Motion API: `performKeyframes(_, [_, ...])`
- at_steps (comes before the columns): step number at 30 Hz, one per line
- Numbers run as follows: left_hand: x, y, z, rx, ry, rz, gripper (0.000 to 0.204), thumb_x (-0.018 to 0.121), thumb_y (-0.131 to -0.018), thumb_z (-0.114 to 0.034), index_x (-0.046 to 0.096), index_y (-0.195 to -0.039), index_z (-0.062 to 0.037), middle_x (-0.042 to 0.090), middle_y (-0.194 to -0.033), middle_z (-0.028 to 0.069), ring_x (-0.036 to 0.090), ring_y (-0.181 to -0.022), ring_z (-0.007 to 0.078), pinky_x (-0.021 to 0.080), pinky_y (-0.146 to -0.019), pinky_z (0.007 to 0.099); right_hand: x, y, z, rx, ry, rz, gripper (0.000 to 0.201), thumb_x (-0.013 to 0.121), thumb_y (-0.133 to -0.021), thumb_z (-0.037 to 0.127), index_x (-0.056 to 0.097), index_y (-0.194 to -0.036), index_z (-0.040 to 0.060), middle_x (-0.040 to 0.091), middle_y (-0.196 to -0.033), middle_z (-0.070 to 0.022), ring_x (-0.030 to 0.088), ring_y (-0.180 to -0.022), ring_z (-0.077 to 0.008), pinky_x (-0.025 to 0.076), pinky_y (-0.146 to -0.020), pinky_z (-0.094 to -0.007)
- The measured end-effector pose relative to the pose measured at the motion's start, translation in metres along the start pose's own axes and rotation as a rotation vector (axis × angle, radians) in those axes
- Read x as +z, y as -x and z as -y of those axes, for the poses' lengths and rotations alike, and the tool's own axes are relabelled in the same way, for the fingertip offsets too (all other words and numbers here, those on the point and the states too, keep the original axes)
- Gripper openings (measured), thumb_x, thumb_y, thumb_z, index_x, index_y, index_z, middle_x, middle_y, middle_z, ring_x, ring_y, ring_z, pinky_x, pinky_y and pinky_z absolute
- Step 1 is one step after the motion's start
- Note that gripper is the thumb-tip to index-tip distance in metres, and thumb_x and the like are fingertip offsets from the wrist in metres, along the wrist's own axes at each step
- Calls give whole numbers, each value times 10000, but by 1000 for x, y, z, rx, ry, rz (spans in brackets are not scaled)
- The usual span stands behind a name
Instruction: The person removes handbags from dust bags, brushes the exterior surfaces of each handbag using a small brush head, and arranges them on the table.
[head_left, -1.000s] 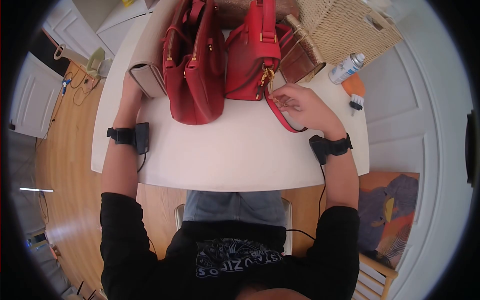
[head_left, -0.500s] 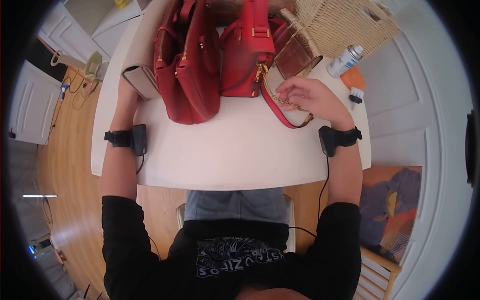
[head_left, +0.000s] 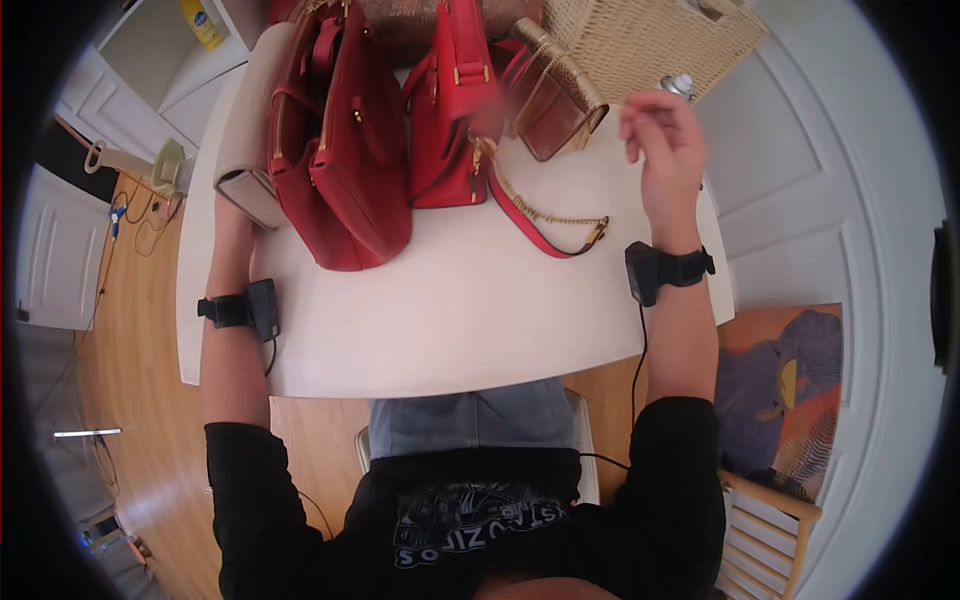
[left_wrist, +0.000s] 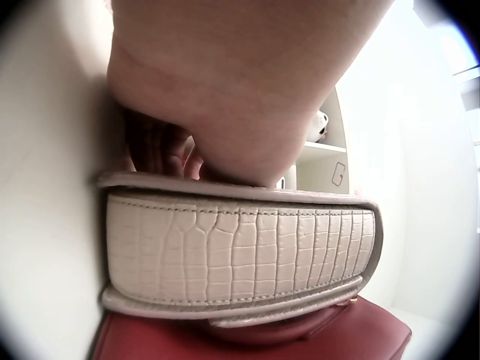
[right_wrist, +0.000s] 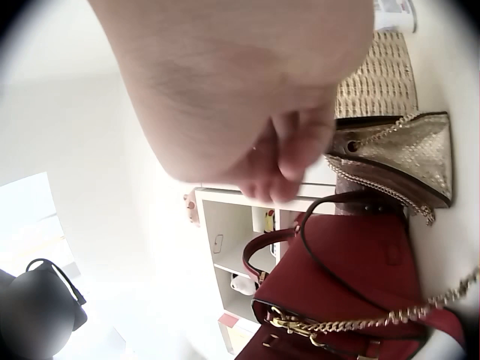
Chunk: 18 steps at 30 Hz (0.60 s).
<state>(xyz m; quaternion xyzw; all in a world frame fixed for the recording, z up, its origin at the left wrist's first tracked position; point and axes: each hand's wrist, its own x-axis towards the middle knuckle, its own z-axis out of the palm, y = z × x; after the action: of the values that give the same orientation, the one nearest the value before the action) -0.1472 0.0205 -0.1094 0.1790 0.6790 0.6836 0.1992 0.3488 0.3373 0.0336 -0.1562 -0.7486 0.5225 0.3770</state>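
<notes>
The empty right hand (head_left: 668, 140) has left the gold chain (head_left: 541, 215), fingers softly bent. Now the chain trails loose from the small red handbag (head_left: 438, 170). The left hand (left_wrist: 217, 127) is beside the cream bag (left_wrist: 240, 251); I cannot tell if it grips.

Stretches L arm (head_left: 236, 370) & R arm (head_left: 683, 350) fwd, roughly parallel, well apart. Holds L wrist (head_left: 234, 272) nearly straight; has L hand (left_wrist: 225, 97) mostly hidden in head view. In L wrist view, shows palm side close-up plus several L fingers (left_wrist: 176, 148) in shadow; can't tell grip. Holds R wrist (head_left: 671, 235) approx. in line w/ forearm too. Has R hand (head_left: 667, 150) up, R fingers (right_wrist: 296, 146) loosely bent, bunched close tog., tips turned inward in head view; a bit blurred in R wrist view.
</notes>
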Motion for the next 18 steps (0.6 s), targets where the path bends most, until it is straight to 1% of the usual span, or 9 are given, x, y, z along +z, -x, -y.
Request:
performKeyframes(2, [0, 2, 3, 46, -8, 17, 424, 567, -1085, -314, 608, -1441, -88, 732, -1265, 66, 720, -1108, 174, 578, -903, 361, -1, -1, -7, -172, 65, -418, 258, 590, -1033, -13, 644, -1285, -8, 712, -1158, -83, 670, -977, -139, 564, -841, -280])
performKeyframes(3, [-1, 1, 4, 51, -10, 23, 424, 567, -1085, -314, 608, -1441, -88, 732, -1265, 66, 720, -1108, 174, 578, -903, 361, 1, -6, -17, -204, 158, -470, 326, 705, -1009, 89, 631, -1311, -7, 701, -1199, -100, 669, -1076, -172, 559, -909, -299])
performKeyframes(4, [-2, 1, 4, 49, 12, 45, 433, 572, -1082, -310, 604, -1448, -82, 731, -1269, 65, 719, -1117, 175, 576, -916, 359, 6, -7, -27, -201, 157, -480, 326, 705, -1009, 89, 631, -1311, -7, 701, -1199, -100, 669, -1076, -172, 559, -909, -299])
performKeyframes(6, [1, 6, -1, 48, 25, 75, 442, 576, -1079, -307, 600, -1456, -76, 731, -1273, 65, 717, -1125, 175, 575, -928, 357, 17, -7, -48, -221, 484, -362, 488, 820, -945, 219, 620, -1324, -13, 690, -1224, -113, 664, -1152, -212, 558, -959, -339])
performKeyframes(7, [7, 13, -7, 104, 36, 91, 459, 578, -1078, -304, 590, -1471, -67, 725, -1295, 68, 713, -1142, 178, 575, -940, 357, 23, -6, -56, -134, 427, -293, 639, 885, -880, 318, 600, -1338, -24, 695, -1199, -135, 684, -1140, -242, 566, -955, -375])
performKeyframes(8, [10, 17, -12, 157, 46, 106, 477, 579, -1076, -301, 580, -1487, -59, 718, -1317, 70, 709, -1158, 180, 575, -951, 356, 23, -5, -61, -128, 422, -301, 639, 885, -880, 318, 600, -1338, -24, 695, -1199, -135, 684, -1140, -242, 566, -955, -375])
performKeyframes(10, [8, 16, -13, 142, 44, 110, 494, 579, -1075, -301, 567, -1502, -52, 708, -1344, 74, 704, -1177, 185, 574, -965, 357, 25, -3, -64, 80, 395, -54, 656, 886, -879, 316, 578, -1346, -27, 701, -1173, -160, 703, -1052, -246, 577, -908, -382])
performKeyframes(14, [7, 12, -13, 76, 12, 55, 511, 565, -1084, -290, 538, -1531, -43, 683, -1403, 86, 693, -1221, 198, 575, -994, 366, 41, 2, -46, 63, 434, -79, 665, 892, -872, 336, 573, -1331, -24, 702, -1133, -178, 704, -981, -262, 578, -869, -384])
performKeyframes(18, [17, 16, -18, 70, 67, 54, 505, 553, -1092, -276, 523, -1540, -44, 681, -1411, 88, 694, -1227, 203, 580, -1001, 373, 51, 9, -27, 81, 486, 51, 613, 915, -848, 309, 580, -1235, -29, 685, -1089, -176, 687, -948, -271, 574, -847, -402])
